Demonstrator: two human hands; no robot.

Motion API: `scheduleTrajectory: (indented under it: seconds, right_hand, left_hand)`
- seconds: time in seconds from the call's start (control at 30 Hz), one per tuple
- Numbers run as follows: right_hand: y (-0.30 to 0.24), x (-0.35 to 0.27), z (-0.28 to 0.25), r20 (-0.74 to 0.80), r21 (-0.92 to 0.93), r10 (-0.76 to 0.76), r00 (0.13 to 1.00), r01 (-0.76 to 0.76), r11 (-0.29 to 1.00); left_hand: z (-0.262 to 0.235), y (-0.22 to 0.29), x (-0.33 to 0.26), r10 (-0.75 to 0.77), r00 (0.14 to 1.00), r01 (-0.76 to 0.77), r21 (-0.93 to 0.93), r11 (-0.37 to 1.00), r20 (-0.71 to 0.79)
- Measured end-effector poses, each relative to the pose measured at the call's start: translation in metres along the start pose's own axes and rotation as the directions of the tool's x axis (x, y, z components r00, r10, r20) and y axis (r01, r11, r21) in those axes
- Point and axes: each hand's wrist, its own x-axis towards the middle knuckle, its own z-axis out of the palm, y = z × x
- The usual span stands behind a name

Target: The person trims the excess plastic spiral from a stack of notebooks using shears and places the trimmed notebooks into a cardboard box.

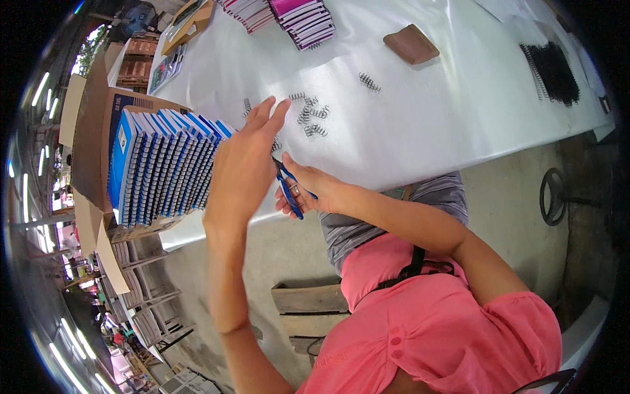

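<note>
My right hand (305, 189) is closed round a pair of blue-handled pliers (287, 187), whose dark jaws point up behind my left hand. My left hand (243, 167) is raised over the table edge, two fingers stretched out and apart, seemingly holding nothing; its palm side is hidden. Just left of it stands a row of blue spiral-bound notebooks (167, 164), packed upright in an open cardboard box (90, 157). Beyond my fingers, several short cut pieces of black wire coil (308, 115) lie on the table, and another coil piece (369, 81) sits apart to the right.
The table (420, 125) has a shiny white cover. Stacked pink and purple notebooks (302, 23) are at the far side, with a brown wallet-like piece (411, 44) to their right. A black bundle of wire coils (554, 73) lies far right. A wooden slatted piece (308, 300) is below on the floor.
</note>
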Motion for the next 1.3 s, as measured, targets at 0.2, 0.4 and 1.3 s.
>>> scheduleTrajectory:
  seconds: [0.2,0.4,1.3]
  right_hand:
    - [-0.006,0.012,0.002,0.029,-0.023,0.014,0.999,-0.013,1.000]
    - [-0.009,0.017,0.002,0.003,-0.019,0.041,0.999,-0.041,0.999]
    - [-0.014,0.019,0.010,-0.061,-0.033,0.069,0.996,-0.071,0.997]
  left_hand:
    - [0.038,-0.029,0.067,-0.082,0.851,-0.076,0.276,0.958,0.519]
    - [0.078,-0.068,0.082,-0.122,0.709,-0.131,0.301,0.945,0.694]
    - [0.084,-0.079,0.068,-0.055,0.822,-0.092,0.227,0.969,0.567]
